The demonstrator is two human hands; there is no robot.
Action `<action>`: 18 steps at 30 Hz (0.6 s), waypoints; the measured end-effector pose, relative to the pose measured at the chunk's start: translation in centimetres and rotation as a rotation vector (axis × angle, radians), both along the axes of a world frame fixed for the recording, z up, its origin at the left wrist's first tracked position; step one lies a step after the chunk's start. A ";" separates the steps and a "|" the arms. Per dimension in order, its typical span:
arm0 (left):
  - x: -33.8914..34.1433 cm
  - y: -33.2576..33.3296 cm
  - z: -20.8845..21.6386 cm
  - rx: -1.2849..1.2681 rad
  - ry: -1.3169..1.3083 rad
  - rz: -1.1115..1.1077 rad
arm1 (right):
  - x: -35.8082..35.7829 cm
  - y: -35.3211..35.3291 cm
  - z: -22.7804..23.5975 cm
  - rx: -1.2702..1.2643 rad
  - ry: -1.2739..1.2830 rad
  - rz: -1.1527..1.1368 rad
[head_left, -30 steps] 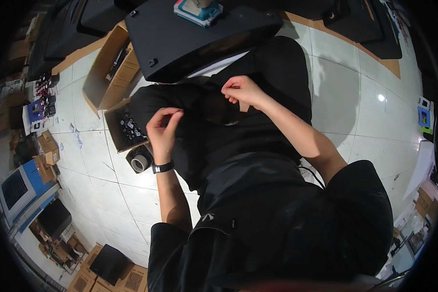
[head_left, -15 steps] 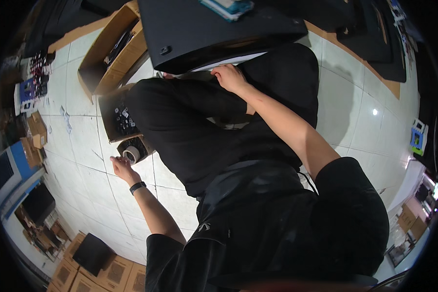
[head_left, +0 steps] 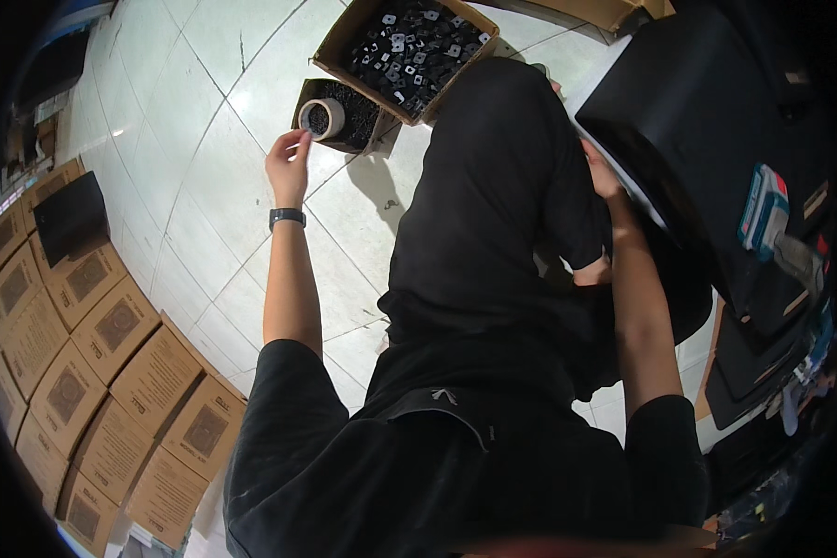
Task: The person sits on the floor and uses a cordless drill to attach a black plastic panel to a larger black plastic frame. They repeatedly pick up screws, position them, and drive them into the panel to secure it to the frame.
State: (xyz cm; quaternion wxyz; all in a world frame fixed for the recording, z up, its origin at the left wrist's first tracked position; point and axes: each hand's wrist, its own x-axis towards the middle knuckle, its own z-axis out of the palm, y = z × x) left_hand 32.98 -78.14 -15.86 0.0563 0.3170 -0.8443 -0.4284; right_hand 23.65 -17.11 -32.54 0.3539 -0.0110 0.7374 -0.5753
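My left hand (head_left: 288, 166) is by a small pale ring-shaped holder (head_left: 334, 118) full of tiny dark pieces, its fingertips pressed together at the rim. Whatever they pinch, if anything, is too small to make out. The holder stands in a small cardboard box (head_left: 361, 141) of dark small parts. On the right, my right hand (head_left: 602, 173) lies against the pale lower edge of a big black cabinet (head_left: 665, 102), beside my bent knee. Its fingers are partly hidden there.
A larger open carton (head_left: 403, 109) holds many small black and silver metal pieces. Stacked brown cartons (head_left: 139, 398) fill the lower left, with a black panel (head_left: 71, 219) on them. A blue-white packet (head_left: 763, 209) lies on the cabinet. White floor tiles (head_left: 228, 177) spread on the left.
The view has swung left, so the cabinet now shows at the right and the stacked cartons more fully. My left hand stays beside the ring-shaped holder, my right at the cabinet's edge.
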 end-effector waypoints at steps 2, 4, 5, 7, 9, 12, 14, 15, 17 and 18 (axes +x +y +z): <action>-1.9 2.9 0.7 -0.145 -0.066 -0.142 | -1.4 -0.2 -0.9 0.096 -0.043 0.008; -2.8 4.3 -0.5 -0.112 -0.050 -0.143 | -1.8 -1.0 -0.1 0.019 -0.436 -0.164; -3.3 4.5 -1.2 -0.098 -0.036 -0.144 | -2.0 -1.5 0.5 0.041 -0.479 -0.218; -3.4 4.8 -3.3 -0.175 -0.097 -0.182 | -0.9 -2.3 2.6 0.156 -0.367 -0.277; -3.8 5.6 -4.3 -0.208 -0.179 -0.193 | 1.2 -2.2 4.8 0.336 -0.109 -0.389; -3.7 6.2 -5.5 -0.282 -0.268 -0.198 | 2.3 -3.2 7.2 0.525 0.153 -0.523; -3.7 6.5 -5.6 -0.332 -0.343 -0.232 | 1.3 -3.9 5.8 0.606 0.119 -0.520; -3.8 6.8 -5.5 -0.356 -0.407 -0.230 | 0.5 -4.4 4.8 0.653 0.071 -0.507; -5.5 8.2 -4.0 -0.410 -0.530 -0.241 | -1.2 -5.2 1.9 0.782 -0.080 -0.481; -6.0 8.1 -4.2 -0.421 -0.493 -0.247 | -1.8 -5.5 0.7 0.842 -0.152 -0.465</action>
